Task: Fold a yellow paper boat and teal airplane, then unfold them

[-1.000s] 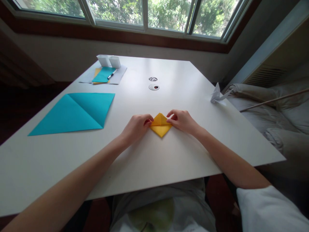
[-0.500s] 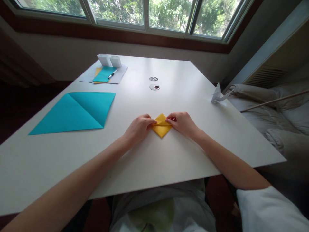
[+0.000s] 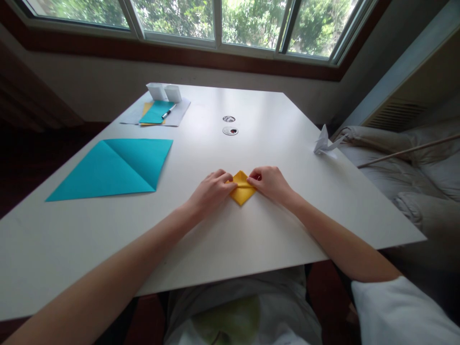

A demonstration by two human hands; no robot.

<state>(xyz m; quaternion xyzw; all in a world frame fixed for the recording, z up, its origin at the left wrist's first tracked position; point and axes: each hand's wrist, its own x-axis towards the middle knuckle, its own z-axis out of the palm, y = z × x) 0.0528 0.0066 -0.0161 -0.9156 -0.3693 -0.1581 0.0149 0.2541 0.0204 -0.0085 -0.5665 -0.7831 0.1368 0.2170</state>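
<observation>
A small yellow folded paper [image 3: 242,194], diamond-shaped with a crease line across its middle, lies on the white table [image 3: 237,239] in front of me. My left hand [image 3: 214,190] is closed on its left corner, the thumb resting near the crease. At the opposite corner my right hand [image 3: 269,181] pinches the paper between thumb and fingers. Both side corners are partly hidden by my fingers; the top and bottom points show.
To the left lies a creased teal paper sheet [image 3: 118,167]. Farther back are small teal paper [image 3: 158,112], a pen [image 3: 168,111] and white paper boxes [image 3: 173,93]. A white paper crane [image 3: 323,142] stands near the right edge. Two round table inserts [image 3: 230,131] sit mid-table.
My left hand has shifted slightly right, its thumb farther over the yellow paper's left side. The right hand stays nearly in place at the other corner.
</observation>
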